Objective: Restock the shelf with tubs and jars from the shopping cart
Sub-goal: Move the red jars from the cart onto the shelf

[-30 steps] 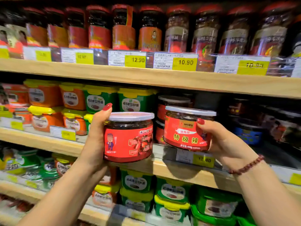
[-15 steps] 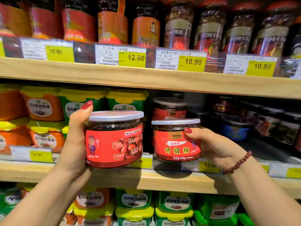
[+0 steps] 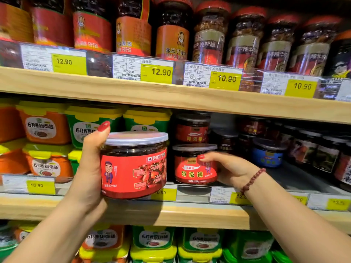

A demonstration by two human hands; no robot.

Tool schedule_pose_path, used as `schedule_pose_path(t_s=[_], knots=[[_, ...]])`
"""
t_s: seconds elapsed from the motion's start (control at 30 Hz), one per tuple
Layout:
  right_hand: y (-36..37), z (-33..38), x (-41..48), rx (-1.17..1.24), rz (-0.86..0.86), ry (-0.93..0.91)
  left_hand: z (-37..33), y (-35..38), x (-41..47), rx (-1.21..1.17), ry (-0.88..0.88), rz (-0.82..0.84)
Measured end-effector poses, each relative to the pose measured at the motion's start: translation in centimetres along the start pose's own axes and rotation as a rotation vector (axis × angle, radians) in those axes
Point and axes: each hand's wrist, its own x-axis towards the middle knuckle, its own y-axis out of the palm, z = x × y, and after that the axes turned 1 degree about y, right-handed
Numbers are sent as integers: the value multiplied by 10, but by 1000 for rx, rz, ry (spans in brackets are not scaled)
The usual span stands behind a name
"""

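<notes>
My left hand (image 3: pixel 89 168) grips a round jar (image 3: pixel 133 166) with a clear lid and a red cartoon label, held upright in front of the middle shelf (image 3: pixel 171 215). My right hand (image 3: pixel 229 169) holds a second, smaller red-labelled jar (image 3: pixel 193 166) by its right side, now sitting on the middle shelf just behind the price rail. Directly above it another jar of the same kind (image 3: pixel 191 128) stands further back. The shopping cart is out of view.
Orange and green tubs with yellow lids (image 3: pixel 45 122) fill the middle shelf's left part. Dark jars and a blue-labelled jar (image 3: pixel 267 154) stand to the right, with a gap beside my right hand. Tall red-lidded jars (image 3: pixel 210 33) line the top shelf; green tubs (image 3: pixel 153 240) sit below.
My right hand has pushed the smaller jar further in and down onto the middle shelf. The left hand's jar has stayed roughly in place while the view shifted closer and left.
</notes>
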Motion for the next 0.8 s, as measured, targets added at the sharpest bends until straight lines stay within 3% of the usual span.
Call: schedule_pose_path(t_s=[0.6, 0.8], knots=[[-17, -5, 2, -231, 263, 208, 4, 6, -2, 25, 19, 20], [-20, -2, 0, -310, 269, 180, 12, 7, -1, 31, 2, 32]])
